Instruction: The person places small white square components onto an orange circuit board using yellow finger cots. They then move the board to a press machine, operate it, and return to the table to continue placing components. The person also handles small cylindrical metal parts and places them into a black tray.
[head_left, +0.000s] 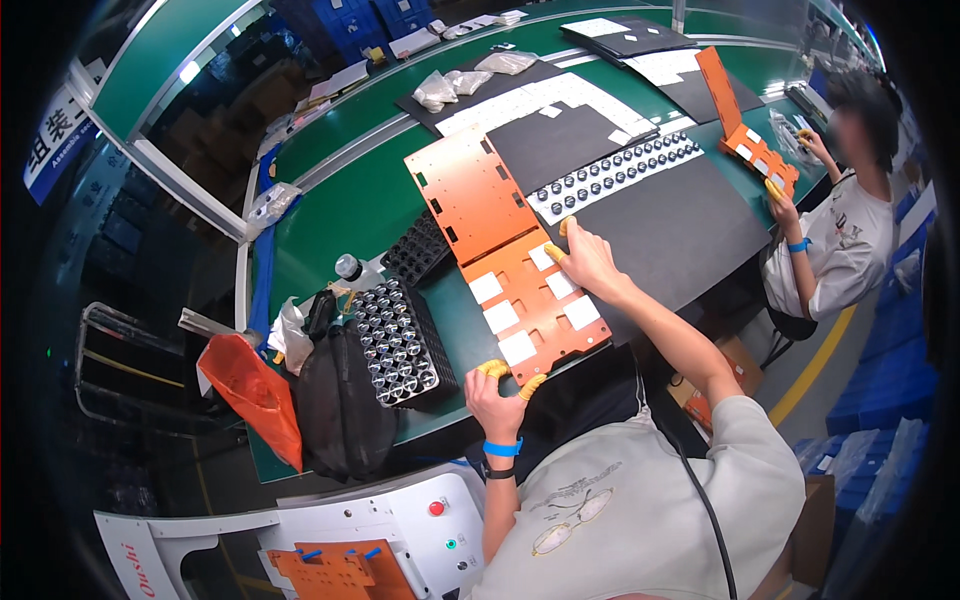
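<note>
In front of me lies an orange panel [528, 283] made of two joined plates. Its near plate bears several white square pads [517, 348] and cut-out slots; the far plate is bare, with dark slots along its edges. My left hand [494, 400] grips the panel's near left corner, thumb and fingers in yellow finger covers. At the panel's right edge is my right hand [596, 262], also in yellow covers. Its thumb touches a white pad [544, 257] near the joint, while the forefinger stands apart from it. No held object shows in that hand.
Left of the panel stand a black rack of round silver-topped parts [403, 345], a bottle [348, 267], a black bag [345, 400] and an orange bag [250, 390]. Black round parts [600, 182] line a white strip beyond. On the right, a co-worker [850, 200] handles a similar orange panel [760, 155].
</note>
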